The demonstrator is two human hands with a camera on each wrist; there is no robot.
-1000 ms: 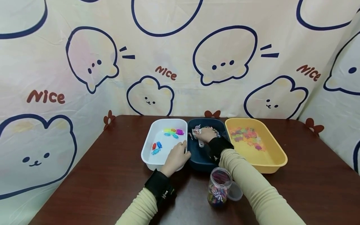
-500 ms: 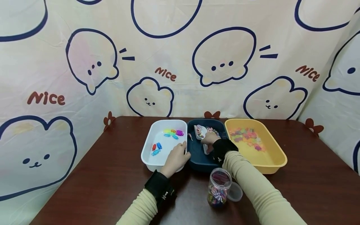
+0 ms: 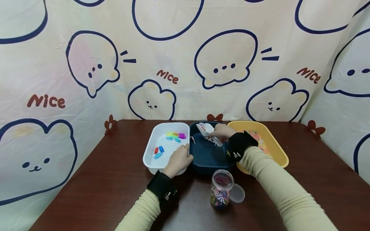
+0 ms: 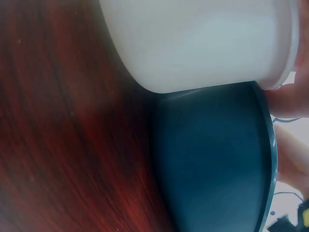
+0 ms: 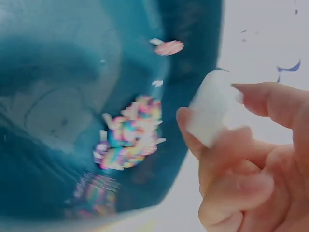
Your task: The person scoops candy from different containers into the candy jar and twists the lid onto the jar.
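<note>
My left hand (image 3: pixel 177 160) grips the near right rim of the white tub (image 3: pixel 148 157), right where it meets the dark blue tub (image 3: pixel 212 162). Small wrapped candies (image 3: pixel 174 136) in bright colours lie in the white tub in two groups. Over the far part of the blue tub, my right hand (image 3: pixel 222 131) holds a white scoop (image 3: pixel 205 129), tilted. Fingers and thumb pinch the white scoop (image 5: pixel 210 106) in the right wrist view. Below, a heap of striped multicoloured candies (image 5: pixel 130 133) lies in the blue tub, with one pink striped candy (image 5: pixel 169 47) apart from it.
A yellow tub (image 3: pixel 277 154) with pink and orange pieces stands to the right, partly behind my right arm. In front of the blue tub, a clear jar (image 3: pixel 221 191) holds colourful candies, and a clear round lid (image 3: pixel 237 194) lies beside it. A patterned curtain hangs behind.
The right hand has moved up and right with the scoop, which has tilted and moved towards the back of the blue tub. The left hand keeps its place at the rim.
</note>
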